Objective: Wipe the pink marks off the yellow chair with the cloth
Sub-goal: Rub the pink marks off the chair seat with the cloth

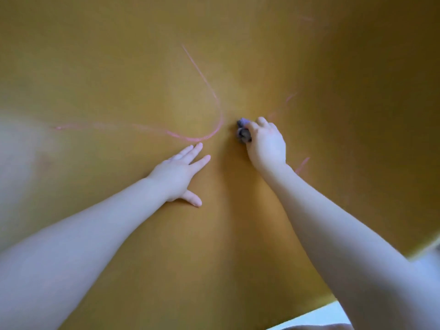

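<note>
The yellow chair (119, 55) had a long pink mark (209, 135) curving across it. The little bunched-up cloth (242, 129) sat beside it.

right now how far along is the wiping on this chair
Done: nothing clearly; faint pink streaks sit beside the cloth. In hand: the right hand grips the cloth against the yellow chair; the left hand lies flat. Left: the long pink curve and a streak by the right wrist.

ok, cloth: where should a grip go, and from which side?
Hold the cloth as a bunched wad, coming from above and behind, as the right hand does now: fingers curled over it, only its left end showing. That end faces the long pink mark on the yellow chair.
</note>
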A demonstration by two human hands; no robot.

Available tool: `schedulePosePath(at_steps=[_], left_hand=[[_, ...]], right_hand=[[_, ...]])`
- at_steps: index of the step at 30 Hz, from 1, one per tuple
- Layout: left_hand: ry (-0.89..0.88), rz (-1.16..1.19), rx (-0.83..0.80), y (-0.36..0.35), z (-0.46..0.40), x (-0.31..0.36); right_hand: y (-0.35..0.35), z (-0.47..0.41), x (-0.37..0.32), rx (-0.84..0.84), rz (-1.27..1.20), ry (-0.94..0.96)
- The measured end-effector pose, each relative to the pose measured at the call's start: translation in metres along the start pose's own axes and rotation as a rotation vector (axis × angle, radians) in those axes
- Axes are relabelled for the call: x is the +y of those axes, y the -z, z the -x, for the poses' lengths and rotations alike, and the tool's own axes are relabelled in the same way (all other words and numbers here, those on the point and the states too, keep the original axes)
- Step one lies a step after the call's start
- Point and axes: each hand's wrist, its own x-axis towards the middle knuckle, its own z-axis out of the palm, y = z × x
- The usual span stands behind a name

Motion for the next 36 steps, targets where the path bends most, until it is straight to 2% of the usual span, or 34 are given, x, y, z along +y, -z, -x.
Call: schedulePosePath(at_steps=[4,8,10,13,15,17,22,26,29,32,34,36], left_hand=[[0.013,-0.019,-0.008,0.002,0.0,0.003],[0.033,-0.021,-0.027,0.004,0.001,0.005],[0.045,-0.024,-0.049,0.006,-0.001,0.007],[0.062,-0.029,-0.072,0.007,-0.003,0.009],[0.065,-0.02,-0.073,0.007,-0.003,0.009],[0.061,-0.013,-0.07,0.008,-0.002,0.009],[0.067,-0.005,-0.062,0.01,0.0,0.012],[0.099,0.031,-0.069,0.012,0.001,0.017],[0.113,0.041,-0.081,0.011,0.001,0.017],[0.113,0.029,-0.096,0.01,0.0,0.017],[0.108,0.03,-0.092,0.009,-0.002,0.018],[0.103,0.037,-0.087,0.01,-0.003,0.017]], right_hand=[[-0.011,0.068,-0.019,-0.005,-0.139,0.261],[-0.009,0.048,-0.003,0.052,0.009,0.48],[0.003,0.014,0.008,0.097,0.093,0.43],[0.015,-0.038,0.021,0.09,0.185,0.186],[0.019,-0.049,0.02,0.103,0.165,0.057],[0.014,-0.037,0.015,0.087,0.074,0.018],[-0.001,0.069,-0.011,-0.069,-0.228,0.246],[0.017,0.118,-0.011,-0.303,-0.2,0.385],[0.027,0.089,0.018,-0.219,0.007,0.369],[0.042,0.041,0.053,-0.108,0.232,0.167],[0.043,0.029,0.061,-0.039,0.269,0.039],[0.038,0.039,0.047,-0.011,0.152,-0.08]])
